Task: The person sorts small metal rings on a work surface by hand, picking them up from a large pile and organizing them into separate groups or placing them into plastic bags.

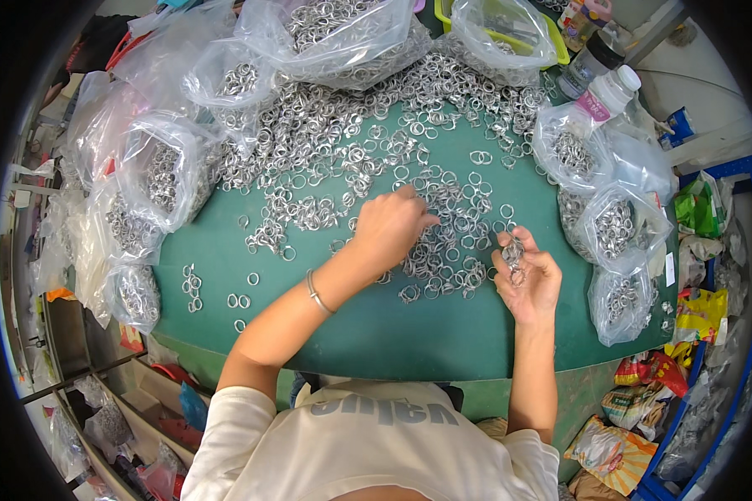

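Note:
A wide spread of small silver metal rings [326, 142] covers the far half of a green table [393, 334]. My left hand [390, 225] lies palm down on the rings near the middle, fingers curled over them, a thin bracelet on its wrist. My right hand [528, 275] is turned palm up at the right and cups a small bunch of rings [512, 252] between thumb and fingers.
Clear plastic bags of rings are heaped along the left edge [154, 179], the back [334, 33] and the right [614, 230]. A white-capped bottle [606, 93] and a yellow tray [551, 42] stand at the back right. Coloured packets [702, 313] lie beyond the right edge.

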